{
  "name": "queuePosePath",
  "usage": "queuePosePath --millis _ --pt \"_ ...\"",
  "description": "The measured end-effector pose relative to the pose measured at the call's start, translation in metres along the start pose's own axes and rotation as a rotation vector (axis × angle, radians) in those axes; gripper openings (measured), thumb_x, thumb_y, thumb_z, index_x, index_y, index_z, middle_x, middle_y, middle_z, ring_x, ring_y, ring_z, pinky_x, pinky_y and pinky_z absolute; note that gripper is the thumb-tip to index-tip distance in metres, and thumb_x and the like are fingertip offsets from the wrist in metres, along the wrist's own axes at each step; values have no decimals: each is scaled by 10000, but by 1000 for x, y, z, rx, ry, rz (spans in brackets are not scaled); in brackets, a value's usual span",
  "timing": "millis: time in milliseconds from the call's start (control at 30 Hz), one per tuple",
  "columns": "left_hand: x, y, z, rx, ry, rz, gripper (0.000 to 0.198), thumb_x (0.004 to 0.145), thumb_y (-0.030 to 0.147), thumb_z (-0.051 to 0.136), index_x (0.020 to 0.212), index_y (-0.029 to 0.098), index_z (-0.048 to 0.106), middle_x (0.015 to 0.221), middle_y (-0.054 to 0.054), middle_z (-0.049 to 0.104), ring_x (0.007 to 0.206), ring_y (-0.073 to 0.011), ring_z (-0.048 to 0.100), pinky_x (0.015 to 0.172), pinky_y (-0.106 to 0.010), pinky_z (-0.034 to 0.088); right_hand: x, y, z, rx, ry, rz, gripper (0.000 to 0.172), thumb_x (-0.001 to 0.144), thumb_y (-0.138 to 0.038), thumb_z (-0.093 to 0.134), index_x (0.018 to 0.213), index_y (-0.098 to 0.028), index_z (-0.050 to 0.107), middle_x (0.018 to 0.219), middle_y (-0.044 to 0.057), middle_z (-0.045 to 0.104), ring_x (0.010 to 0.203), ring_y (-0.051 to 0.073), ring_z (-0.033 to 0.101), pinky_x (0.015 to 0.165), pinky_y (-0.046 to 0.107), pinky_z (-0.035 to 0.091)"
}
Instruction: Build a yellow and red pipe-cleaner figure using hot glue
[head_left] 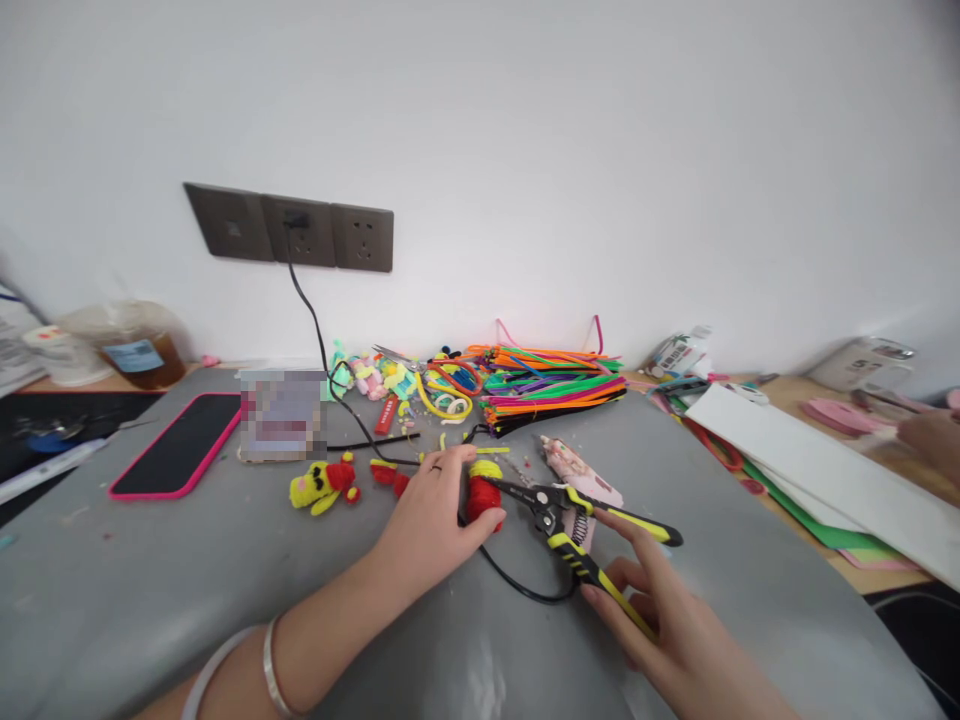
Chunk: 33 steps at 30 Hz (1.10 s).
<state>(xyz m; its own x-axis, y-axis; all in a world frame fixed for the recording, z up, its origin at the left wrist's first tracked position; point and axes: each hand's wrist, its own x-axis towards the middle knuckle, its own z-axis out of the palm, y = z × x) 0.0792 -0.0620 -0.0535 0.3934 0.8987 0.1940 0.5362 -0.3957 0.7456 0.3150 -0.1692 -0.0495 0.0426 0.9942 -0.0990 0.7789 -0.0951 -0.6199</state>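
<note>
Steadying the red-and-yellow piece [485, 497] over the grey mat [247, 590], left hand [435, 512] curls round it; right hand [660, 600] grips pliers [546, 508], handles spread, nose at the piece. Yellow-and-red figure [309, 488] looks largely formed; red parts [388, 476] beside left hand appear unjoined.

Passage: smooth grey desk [420, 665] between left hand [439, 515] and right hand [652, 600]
Far-edge snag: thin black cable loop [541, 599]
Barrier beyond: bundled multicoloured fuzzy stems [555, 385]

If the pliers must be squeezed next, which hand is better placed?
Probably the right hand: it holds the pliers by their spread handles. The left hand holds the red-and-yellow piece at their tips.
</note>
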Motion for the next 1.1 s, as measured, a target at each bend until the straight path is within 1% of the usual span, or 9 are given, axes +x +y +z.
queuePosePath --millis 133,333,500,633,767,867,967,1033,1100 --pt "1 -2 2 5 -10 18 523 832 287 684 1291 227 442 1374 -137 609 1340 -333 524 1095 -549 449 -1 -2 2 -3 17 -8 533 995 -466 402 1462 -240 281 733 -37 620 499 157 573 522 270 422" --pt "1 -3 2 -3 -10 22 572 789 272 730 1291 239 458 1389 -129 605 1351 -347 514 1093 -561 448 -3 -7 7 11 140 -11 521 990 -440 402 1464 -239 323 688 -46 608 485 159 561 520 273 406" --pt "1 -2 0 0 -33 0 604 785 277 739 1312 218 450 1408 -140 596 1366 -342 500 1115 -560 429 0 -2 4 44 34 32 678 955 -503 457 1532 -229 231 717 -36 653 485 173 592 502 281 442" --pt "1 -2 1 2 -28 8 591 786 274 741 1306 217 464 1404 -140 601 1361 -341 506 1116 -561 428 -1 -10 6 50 128 53 630 971 -522 407 1518 -235 279 691 -44 635 461 165 549 501 284 425" --pt "0 -1 1 9 -17 12 590 786 287 741 1305 225 467 1390 -142 607 1344 -347 522 1103 -568 438 -1 -14 9 29 181 30 642 950 -522 448 1496 -207 325 654 -47 615 464 174 547 486 285 392" --pt "-1 -1 0 16 -15 23 611 781 294 749 1315 228 459 1396 -148 599 1342 -352 525 1102 -571 436 1 -10 9 5 193 33 683 944 -538 453 1514 -193 299 666 -42 622 480 185 561 501 298 413" --pt "-1 0 0 7 -1 13 620 773 314 760 1310 234 461 1389 -145 604 1333 -357 537 1082 -559 459 3 -4 7 4 153 50 760 922 -572 485 1538 -186 266 690 -37 641 483 189 576 508 304 445" --pt "-1 0 0 -5 25 -1 582 802 335 732 1308 238 461 1371 -139 616 1312 -349 558 1059 -540 482 3 -2 5 24 126 66 806 911 -593 497 1559 -188 240 727 -26 664 488 185 590 508 304 466" --pt "-1 0 -1 -14 60 -5 512 854 342 674 1307 236 461 1348 -132 626 1289 -329 576 1052 -521 489 3 -3 2 36 153 79 822 904 -622 492 1567 -206 241 744 -19 677 499 185 607 512 302 488"
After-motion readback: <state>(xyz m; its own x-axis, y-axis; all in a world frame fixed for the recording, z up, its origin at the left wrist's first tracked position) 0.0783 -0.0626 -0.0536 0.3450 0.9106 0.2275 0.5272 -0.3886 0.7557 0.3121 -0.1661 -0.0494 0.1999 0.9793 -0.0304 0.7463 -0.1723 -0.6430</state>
